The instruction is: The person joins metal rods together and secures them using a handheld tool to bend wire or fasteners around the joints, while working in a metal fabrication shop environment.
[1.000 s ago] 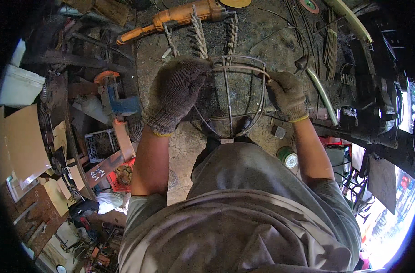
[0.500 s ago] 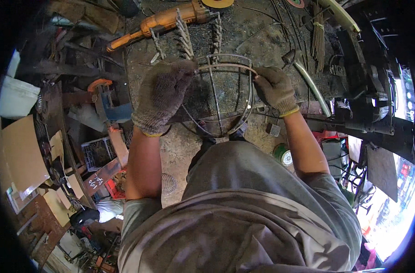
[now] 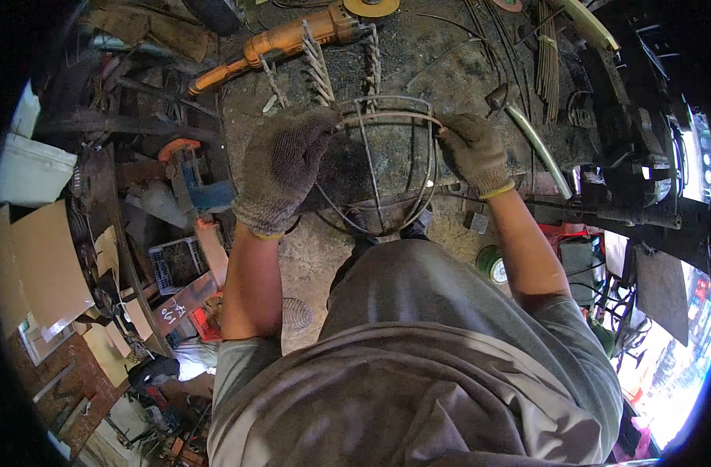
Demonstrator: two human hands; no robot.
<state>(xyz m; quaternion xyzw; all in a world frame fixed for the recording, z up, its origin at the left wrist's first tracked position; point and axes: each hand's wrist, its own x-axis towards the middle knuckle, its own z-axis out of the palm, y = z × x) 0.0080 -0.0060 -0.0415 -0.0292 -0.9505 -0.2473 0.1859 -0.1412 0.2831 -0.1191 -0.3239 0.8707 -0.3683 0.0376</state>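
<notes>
A round frame of bent metal rod (image 3: pixel 369 162), with hoops and crosswise ribs, stands between my hands at the near edge of the workbench. Across its upper part runs a short curved rod (image 3: pixel 394 115). My left hand (image 3: pixel 284 167), in a knitted work glove, is closed at the rod's left end; the glove's back hides most of its fingers. At the other end, my right hand (image 3: pixel 474 152), gloved alike, pinches the rod between thumb and fingers. Whether the curved rod touches the frame's upper hoop is unclear.
Beyond the frame lie an orange angle grinder (image 3: pixel 301 39), upright twisted metal rods (image 3: pixel 316 66) and a yellowish disc (image 3: pixel 371 6). A hammer (image 3: pixel 531 136) and a bundle of thin rods (image 3: pixel 546 62) are at right. A blue clamp (image 3: pixel 204 191) is at left.
The whole view has shifted slightly. Both hands keep their hold on the curved rod, and the left glove has turned a little.
</notes>
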